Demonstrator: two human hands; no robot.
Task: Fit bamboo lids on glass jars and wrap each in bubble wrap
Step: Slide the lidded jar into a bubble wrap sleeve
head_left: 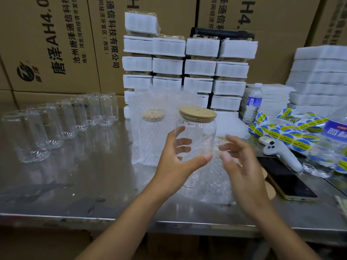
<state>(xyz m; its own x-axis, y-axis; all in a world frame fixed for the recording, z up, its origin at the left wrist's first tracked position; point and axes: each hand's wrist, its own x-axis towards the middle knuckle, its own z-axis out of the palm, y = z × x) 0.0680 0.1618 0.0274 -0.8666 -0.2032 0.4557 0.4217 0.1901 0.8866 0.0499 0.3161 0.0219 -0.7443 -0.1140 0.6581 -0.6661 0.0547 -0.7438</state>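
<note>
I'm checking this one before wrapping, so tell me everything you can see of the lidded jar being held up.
The jar is clear, empty glass with rounded shoulders, held upright over a bubble wrap sheet on the steel table. A flat, round bamboo lid sits level on its mouth. The left hand grips its lower half, thumb in front, fingers behind. The right hand is spread open beside it; whether it touches is unclear.
</note>
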